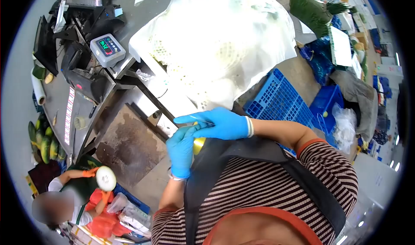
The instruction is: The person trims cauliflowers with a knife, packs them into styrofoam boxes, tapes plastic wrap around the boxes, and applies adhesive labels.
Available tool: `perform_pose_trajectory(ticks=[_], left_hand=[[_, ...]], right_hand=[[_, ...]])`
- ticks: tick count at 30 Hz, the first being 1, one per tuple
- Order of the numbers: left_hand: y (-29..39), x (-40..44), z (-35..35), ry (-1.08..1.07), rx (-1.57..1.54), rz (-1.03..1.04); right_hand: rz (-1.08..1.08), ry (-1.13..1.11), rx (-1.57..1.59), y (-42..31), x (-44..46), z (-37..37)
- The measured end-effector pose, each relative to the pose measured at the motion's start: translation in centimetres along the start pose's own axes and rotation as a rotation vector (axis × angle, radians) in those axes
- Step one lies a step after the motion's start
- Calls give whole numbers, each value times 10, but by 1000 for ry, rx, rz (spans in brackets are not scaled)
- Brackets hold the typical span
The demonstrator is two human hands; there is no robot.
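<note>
Both of my hands wear blue gloves and meet in front of my chest. My left hand point(180, 153) points upward, its fingers bent against the other hand's fingers. My right hand point(222, 123) reaches across from the right, one finger stretched out and the others curled at the left fingertips. Whatever lies between the fingers is too small to make out. A yellow thing point(199, 145) shows just below the hands. Beyond them lies a large translucent white bag point(216, 42) with pale netted items inside.
A scale point(107, 50) with a lit display stands on the metal table point(56, 102) at the left. At lower left a co-worker point(65, 197) in orange gloves holds a cut pale melon point(106, 178). A blue pallet point(281, 98) and blue crate point(326, 106) lie right.
</note>
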State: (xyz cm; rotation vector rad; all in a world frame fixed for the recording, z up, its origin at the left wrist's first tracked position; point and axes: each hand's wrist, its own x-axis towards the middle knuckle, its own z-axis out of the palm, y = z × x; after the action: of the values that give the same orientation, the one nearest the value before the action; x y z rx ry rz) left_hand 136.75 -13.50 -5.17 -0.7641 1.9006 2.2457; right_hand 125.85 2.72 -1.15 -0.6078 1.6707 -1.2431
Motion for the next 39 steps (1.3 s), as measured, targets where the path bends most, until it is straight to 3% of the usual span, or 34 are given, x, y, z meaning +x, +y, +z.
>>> perform_pose_trajectory(ticks=[3,5,7,11,12,14,16,20,22,24,26,30,33,39], left_hand=[[3,1,67,-31,152,7],[2,7,107,-208,243,110],[-3,14,153,-359,108,5],[32,18,253,-544,397,-214],[39,21,267,-564,475,-246],[0,39,274,-670,614,158],[16,42,303,-655,520,119],[56,46,358,-666,321,11],[66,60,369,-710,418,-26],[73,76,375,-797,738,-81],[81,91,402,-794,747,-8],[96,125,461,-792,601,-82],[77,162,507,-682,603,60],[86,222,630,-342,439,-202]], right_hand=[[-45,35,-57,28,-48,-51],[-164,123,-55,45,-83,-86],[-159,157,-26,60,-119,-122],[-146,238,-156,77,-178,-185],[-262,315,-241,86,-184,-186],[-397,316,-319,86,-202,-194],[-532,358,-379,84,-213,-207],[-464,408,-364,79,-230,-238],[-469,495,-257,73,-240,-253],[-402,508,-192,72,-252,-276],[-245,478,-170,77,-268,-309],[-269,509,-343,93,-273,-382],[-303,397,-352,105,-271,-453],[-321,186,-375,137,-255,-603]])
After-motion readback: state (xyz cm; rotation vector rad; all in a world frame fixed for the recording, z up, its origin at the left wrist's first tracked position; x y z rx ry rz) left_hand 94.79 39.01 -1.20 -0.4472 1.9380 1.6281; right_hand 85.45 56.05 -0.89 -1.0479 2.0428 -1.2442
